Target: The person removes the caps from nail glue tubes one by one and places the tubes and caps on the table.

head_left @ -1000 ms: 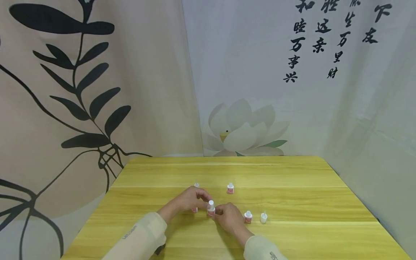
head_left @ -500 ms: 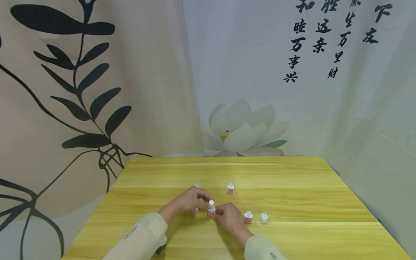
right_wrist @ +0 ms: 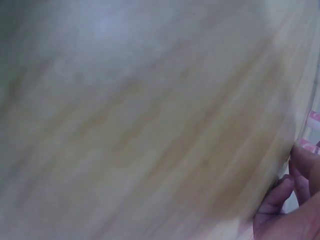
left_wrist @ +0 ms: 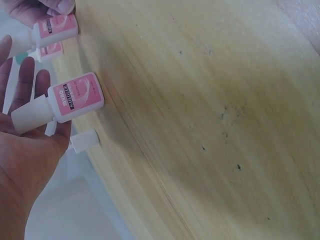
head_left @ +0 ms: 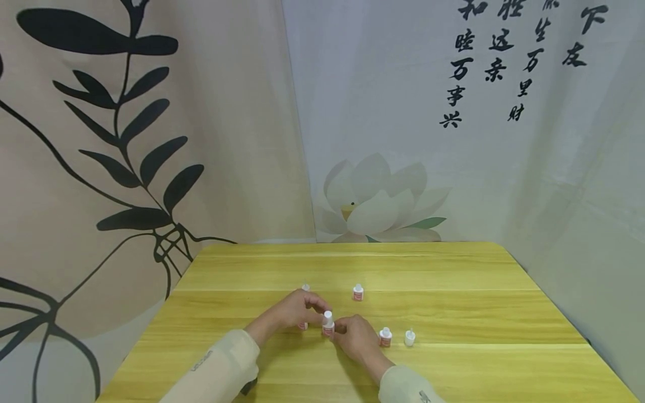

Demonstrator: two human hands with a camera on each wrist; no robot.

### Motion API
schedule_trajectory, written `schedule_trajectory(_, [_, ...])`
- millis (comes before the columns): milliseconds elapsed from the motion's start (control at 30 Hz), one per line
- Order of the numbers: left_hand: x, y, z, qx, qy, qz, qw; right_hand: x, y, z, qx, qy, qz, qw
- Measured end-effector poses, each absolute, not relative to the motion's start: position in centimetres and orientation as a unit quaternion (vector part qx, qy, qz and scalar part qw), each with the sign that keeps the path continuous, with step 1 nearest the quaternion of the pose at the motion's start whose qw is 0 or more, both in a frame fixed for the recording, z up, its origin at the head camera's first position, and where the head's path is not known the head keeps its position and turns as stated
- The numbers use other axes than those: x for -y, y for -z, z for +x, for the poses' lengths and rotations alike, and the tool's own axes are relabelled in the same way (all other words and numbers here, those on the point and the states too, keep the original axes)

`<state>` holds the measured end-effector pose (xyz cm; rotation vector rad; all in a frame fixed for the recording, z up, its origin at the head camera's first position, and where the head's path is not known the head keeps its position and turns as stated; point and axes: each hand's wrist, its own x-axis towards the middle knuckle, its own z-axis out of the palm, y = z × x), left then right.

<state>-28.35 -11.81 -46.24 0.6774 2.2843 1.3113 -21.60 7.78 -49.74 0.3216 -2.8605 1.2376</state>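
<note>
A small white nail glue bottle (head_left: 328, 329) with a pink label and tall white cap stands upright between the hands. Fingertips of my left hand (head_left: 301, 309) are at its cap, thumb and forefinger on it. My right hand (head_left: 359, 338) pinches the bottle's lower body from the right, and its curled fingers show in the right wrist view at the lower right. A second nail glue bottle (left_wrist: 79, 97), capped, stands in front of the left palm in the left wrist view; in the head view the left hand mostly hides it.
On the wood-grain table (head_left: 478, 313) a nail glue bottle (head_left: 358, 293) stands farther back and another bottle (head_left: 385, 337) stands right of the right hand. Beside that is a white cap (head_left: 410, 338) with a thin tip upward. A small white piece (head_left: 305, 286) shows behind the left hand.
</note>
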Motion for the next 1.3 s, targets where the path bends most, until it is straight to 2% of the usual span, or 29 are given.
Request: schedule_trajectory(1300, [11.76,46.49,-28.44,-0.824,-0.465,0.244,0.212,-7.76,49.66,-21.58,0.913,-0.395,0.102,0.001])
